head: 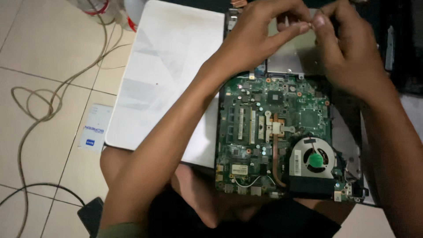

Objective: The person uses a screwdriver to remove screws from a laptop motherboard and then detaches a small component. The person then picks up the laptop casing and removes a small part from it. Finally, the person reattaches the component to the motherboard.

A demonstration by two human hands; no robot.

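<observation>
A green laptop motherboard (251, 128) lies in its dark chassis on my lap, with a copper heat pipe (276, 154) and a cooling fan (315, 159) with a green hub. My left hand (260, 33) and my right hand (346, 46) meet above the far end of the board, over a pale metal plate (286, 59). Their fingertips pinch together at one small spot. What they pinch is too small to make out.
A white laptop lid (163, 75) lies to the left on the tiled floor (39, 57). A grey cable (42, 101) loops across the tiles. A small white packet (93, 128) lies beside the lid. A dark object (90, 213) sits at the bottom left.
</observation>
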